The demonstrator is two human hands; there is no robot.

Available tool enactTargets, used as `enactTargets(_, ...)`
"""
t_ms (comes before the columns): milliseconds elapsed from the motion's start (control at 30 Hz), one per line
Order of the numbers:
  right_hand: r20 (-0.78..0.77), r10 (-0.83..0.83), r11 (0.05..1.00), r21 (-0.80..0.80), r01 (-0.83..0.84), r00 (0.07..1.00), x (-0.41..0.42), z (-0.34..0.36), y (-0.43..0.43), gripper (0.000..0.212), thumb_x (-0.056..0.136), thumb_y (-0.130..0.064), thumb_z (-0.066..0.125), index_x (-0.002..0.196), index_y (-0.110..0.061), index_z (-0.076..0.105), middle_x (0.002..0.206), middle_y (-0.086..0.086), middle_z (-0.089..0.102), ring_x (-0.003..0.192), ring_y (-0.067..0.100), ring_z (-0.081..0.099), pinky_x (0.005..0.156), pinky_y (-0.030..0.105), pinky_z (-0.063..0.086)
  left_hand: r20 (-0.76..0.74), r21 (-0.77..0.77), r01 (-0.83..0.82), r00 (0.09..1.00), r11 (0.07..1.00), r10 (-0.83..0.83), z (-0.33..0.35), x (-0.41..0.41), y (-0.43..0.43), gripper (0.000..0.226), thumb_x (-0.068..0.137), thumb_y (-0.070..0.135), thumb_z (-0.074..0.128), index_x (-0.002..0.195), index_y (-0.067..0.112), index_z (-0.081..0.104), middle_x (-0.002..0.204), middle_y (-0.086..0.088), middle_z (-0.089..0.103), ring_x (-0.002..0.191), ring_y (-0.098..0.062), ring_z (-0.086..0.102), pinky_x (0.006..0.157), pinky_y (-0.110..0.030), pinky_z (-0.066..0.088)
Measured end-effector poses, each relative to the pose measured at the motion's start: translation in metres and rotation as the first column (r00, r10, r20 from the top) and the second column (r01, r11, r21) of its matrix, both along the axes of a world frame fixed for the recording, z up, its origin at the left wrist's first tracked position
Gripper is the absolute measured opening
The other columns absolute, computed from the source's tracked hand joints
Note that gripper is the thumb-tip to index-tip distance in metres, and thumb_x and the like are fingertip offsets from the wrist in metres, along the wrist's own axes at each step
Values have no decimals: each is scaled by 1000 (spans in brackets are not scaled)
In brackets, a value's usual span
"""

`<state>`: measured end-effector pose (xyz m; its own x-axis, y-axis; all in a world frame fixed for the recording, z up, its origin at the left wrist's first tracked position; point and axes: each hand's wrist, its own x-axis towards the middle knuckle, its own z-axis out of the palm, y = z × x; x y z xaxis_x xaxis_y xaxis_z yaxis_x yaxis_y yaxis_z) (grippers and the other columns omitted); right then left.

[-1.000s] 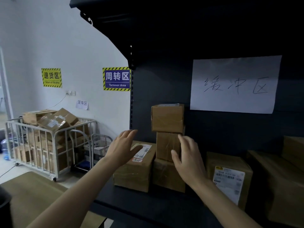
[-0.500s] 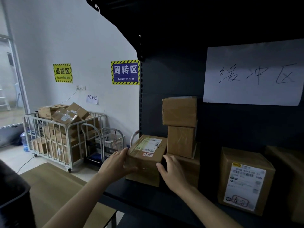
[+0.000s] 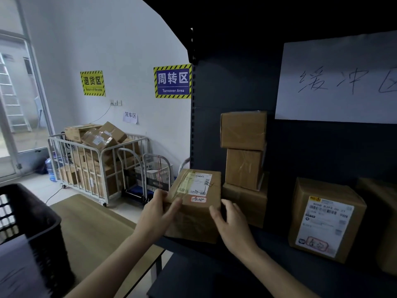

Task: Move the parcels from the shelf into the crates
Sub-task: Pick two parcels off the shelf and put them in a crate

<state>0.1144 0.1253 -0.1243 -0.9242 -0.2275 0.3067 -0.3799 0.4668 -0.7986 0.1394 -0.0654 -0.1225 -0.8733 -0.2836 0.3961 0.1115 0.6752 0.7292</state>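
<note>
We face a dark metal shelf (image 3: 277, 246) with a white handwritten sheet of paper (image 3: 335, 82) on its back panel. To the left, against the wall, stands a white cage trolley (image 3: 92, 168) piled with cartons. Nearer us is a wooden table (image 3: 96, 229), with a black crate (image 3: 32, 222) at its near left end. On the shelf a stack of three brown boxes (image 3: 243, 168) stands against the back, and a labelled box (image 3: 326, 218) sits well apart to its right. The parcel (image 3: 193, 203), brown with a white label and a red sticker on top, is at the shelf's front left corner, just beside the stack; we cannot tell whether it rests on the board or is lifted clear. The left hand (image 3: 156, 214) grips its left side, thumb across the top front edge. The right hand (image 3: 234, 224) holds its right side, thumb on the front face, fingers hidden behind the parcel.
</note>
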Motion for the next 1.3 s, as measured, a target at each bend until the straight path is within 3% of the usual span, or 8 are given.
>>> enactTargets(200,288,22,996,-89,4,957,-5,14,-3,44,93,-45,44,119,-13,56,113,2,62,101,15,58,87,28,48,189,304,-30,982,952,-29,10,8,14,41,93,45,45,121,15,49,110,-4,59,101,-21,57,71,-28,46)
enactTargets(333,201,107,991,-107,-86,974,18,7,10,35,93,-41,48,120,-21,55,118,-2,59,105,10,55,88,25,47,103,348,5,994,937,-44,0,35,23,31,92,34,51,117,16,50,105,-1,61,95,-16,60,80,-36,53)
enactTargets(467,36,168,985,-44,-166,985,46,-4,29,33,91,-36,52,124,-30,51,121,-8,52,107,0,50,84,12,42,-41,402,56,998,914,-42,-23,76,38,41,78,39,64,109,18,49,104,0,63,91,-9,61,71,-26,51)
enactTargets(567,-35,190,977,-95,-193,981,60,-12,46,33,90,-29,57,114,-47,45,121,-11,53,110,-1,51,90,16,44,-118,366,115,990,923,-76,-27,85,51,32,80,27,66,105,25,47,102,9,62,88,1,63,68,-20,53)
enactTargets(800,-49,-1,997,-71,-3,999,63,-26,99,50,86,-20,63,127,-37,39,128,-10,52,118,1,49,102,25,43,-130,214,309,949,927,-286,-27,58,94,50,81,3,67,117,21,37,112,20,52,98,19,55,78,-7,49)
enactTargets(933,-46,-107,994,-22,106,993,58,-34,117,62,86,-14,64,139,-20,33,129,-9,48,117,-1,44,93,7,35,-81,201,336,942,920,-326,-37,44,114,54,79,3,68,115,25,34,111,24,48,102,13,54,78,-5,48)
enactTargets(1100,-51,-142,989,32,144,989,55,-40,128,60,85,-15,64,137,-21,34,124,-13,46,112,-4,40,87,1,30,-66,209,336,942,919,-329,-39,36,126,55,80,3,68,115,27,33,107,27,45,97,12,50,78,-6,47)
enactTargets(1300,-140,-392,920,-87,383,909,56,-37,160,51,83,-17,68,128,-14,45,118,-9,49,114,8,48,97,25,41,-21,213,326,944,921,-329,-39,31,129,60,80,4,67,120,29,30,104,29,43,94,8,49,90,-14,42)
